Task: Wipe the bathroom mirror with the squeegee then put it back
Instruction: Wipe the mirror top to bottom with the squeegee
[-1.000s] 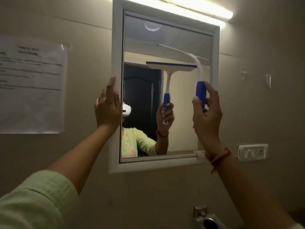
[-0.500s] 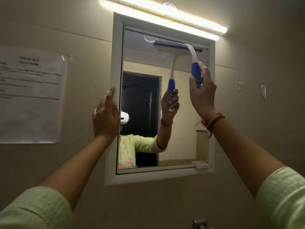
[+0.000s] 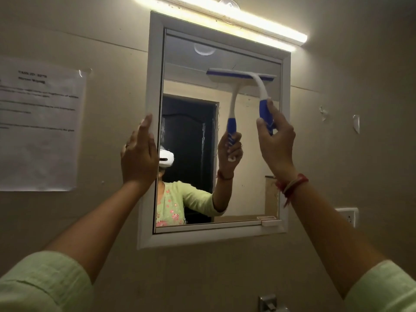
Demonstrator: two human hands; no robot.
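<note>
The right hand [image 3: 275, 140] holds the squeegee [image 3: 261, 88] by its blue handle, fingers and thumb curled round it in a close grip. The white neck curves up from the hand to the blade, which lies level against the glass in the upper right part of the mirror [image 3: 191, 70], a little below the top edge of the white frame [image 3: 155, 64]. The reflection of the handle and of the hand shows just to the left of the real ones.

The left hand [image 3: 139, 158] lies flat against the left side of the frame, about halfway up. Its fingers are straight and point upward, so its grip is wide and holds nothing.

A red thread bracelet [image 3: 291, 183] circles the right wrist, and both arms wear pale green sleeves.

A lit light bar [image 3: 225, 19] runs along the wall just above the mirror. A printed sheet of paper [image 3: 38, 122] is stuck to the wall on the left, well apart from the frame. A white socket [image 3: 347, 216] sits on the wall to the right, near the frame's lower corner.
</note>
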